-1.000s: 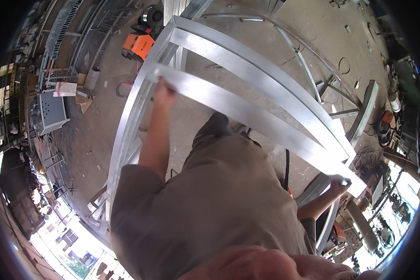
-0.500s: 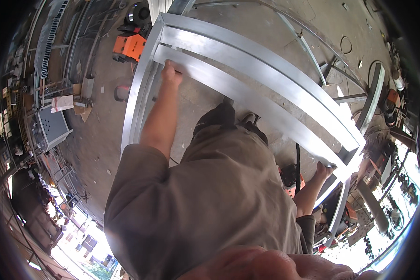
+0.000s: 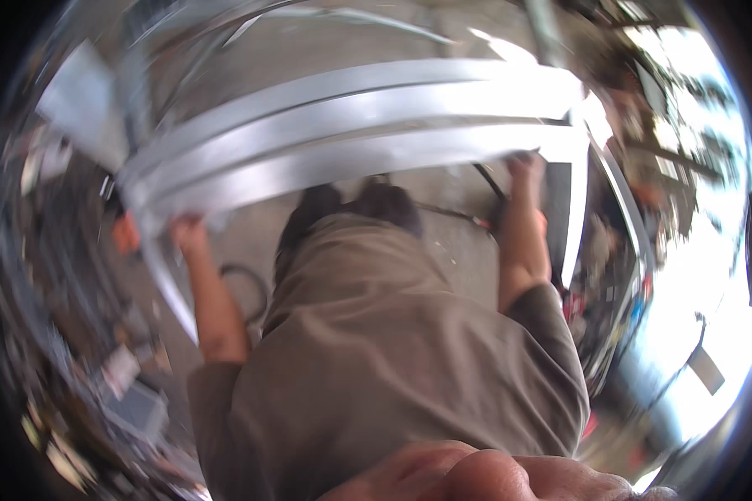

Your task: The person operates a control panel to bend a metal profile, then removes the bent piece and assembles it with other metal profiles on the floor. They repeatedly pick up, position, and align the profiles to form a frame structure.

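Observation:
A silvery metal frame (image 3: 575, 217) lies across in front of my body, with long parallel bars joined to side rails. My left hand (image 3: 189, 232) is closed on the near edge of the closest flat metal bar (image 3: 368, 159), towards its left end. Close to the right corner, my right hand (image 3: 525, 169) grips the same bar. Both hands are blurred by motion, and the fingers under the bar are hidden. Beyond this bar runs another wide bright bar (image 3: 351, 115), with a gap between them.
My feet and dark trouser legs (image 3: 384, 204) are below the near bar. A dark cable (image 3: 447, 213) crosses the concrete floor (image 3: 451, 250). An orange thing (image 3: 125, 232) sits by the left corner, and a grey box (image 3: 138, 413) lies lower left. Blurred metal stock lines both sides.
The view has swung round, so the frame now runs nearly level across it. My left hand appears lower and my right hand higher; both keep hold of the near bar.

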`<state>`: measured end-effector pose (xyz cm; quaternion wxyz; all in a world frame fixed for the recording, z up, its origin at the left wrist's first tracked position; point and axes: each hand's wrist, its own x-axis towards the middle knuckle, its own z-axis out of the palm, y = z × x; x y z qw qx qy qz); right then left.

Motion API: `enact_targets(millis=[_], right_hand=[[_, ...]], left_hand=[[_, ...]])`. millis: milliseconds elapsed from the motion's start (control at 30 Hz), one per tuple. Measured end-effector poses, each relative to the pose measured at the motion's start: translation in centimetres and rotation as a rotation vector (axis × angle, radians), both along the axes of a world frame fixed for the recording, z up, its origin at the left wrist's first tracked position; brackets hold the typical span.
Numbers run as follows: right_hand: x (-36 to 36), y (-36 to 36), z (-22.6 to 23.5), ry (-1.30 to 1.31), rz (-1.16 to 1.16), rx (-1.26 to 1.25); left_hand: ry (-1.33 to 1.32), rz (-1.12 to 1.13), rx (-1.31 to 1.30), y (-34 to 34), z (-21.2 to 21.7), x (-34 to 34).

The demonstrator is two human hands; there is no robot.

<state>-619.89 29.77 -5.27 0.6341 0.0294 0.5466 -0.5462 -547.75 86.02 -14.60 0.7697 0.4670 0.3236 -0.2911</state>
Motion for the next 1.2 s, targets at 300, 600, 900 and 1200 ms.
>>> enact_targets(millis=[300,600,900,1200], right_hand=[[3.5,0.9,0.6,0.051,-0.178,-0.090],[4.9,1.0,2.6,0.275,-0.074,-0.004],[5.5,0.4,2.4,0.435,-0.065,0.095],[5.1,0.1,1.8,0.395,-0.104,0.101]], left_hand=[[-0.144,0.041,0.078,-7.1,7.4,-2.4],[-0.112,0.064,0.428,-6.0,4.0,1.1],[-0.019,0.160,0.391,-5.2,2.0,3.3],[0.129,0.064,0.427,-8.0,7.0,-0.1]])
